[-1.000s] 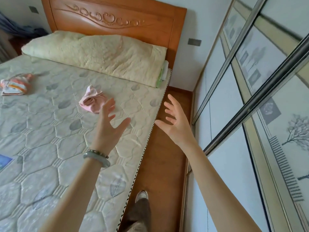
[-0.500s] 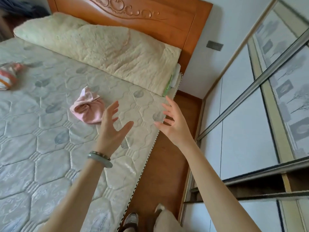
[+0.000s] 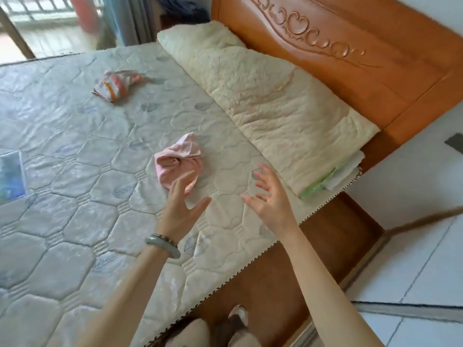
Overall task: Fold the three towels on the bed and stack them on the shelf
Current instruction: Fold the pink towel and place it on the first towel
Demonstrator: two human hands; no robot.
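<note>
Mattress (image 3: 75, 171) fills the frame from 6 o'clock round to 11, bare quilted ticking with hexagon stitching, its corded edge running diagonally from bottom centre up toward 3 o'clock. Headboard (image 3: 350, 53), carved orange wood, spans 12 to 2 o'clock. Quilt (image 3: 263, 96), cream and folded long, lies along the headboard side of the mattress; a thin stack of white and green sheets (image 3: 335, 179) shows from under its end at 3 o'clock. Wooden bed base and pale floor tiles occupy 4 to 5 o'clock.

Pink towel (image 3: 175, 164) sits crumpled just above frame centre, on the mattress, near the quilt but apart from it. Striped towel (image 3: 114, 85), orange and white, is bunched at 10 to 11 o'clock, well apart from the pink one. Only these two towels are plainly visible; a blue-printed label (image 3: 11, 176) at 9 o'clock lies flat at the mattress edge. No shelf is in view.

Left hand (image 3: 181, 206) is spread wide, empty, palm turned inward, fingertips overlapping the near edge of the pink towel in the picture; whether they touch it cannot be told. A grey bangle (image 3: 162, 245) rings that wrist. Right hand (image 3: 270, 199) is also wide and empty, fingers curled slightly, above bare mattress at 4 o'clock of the pink towel.
</note>
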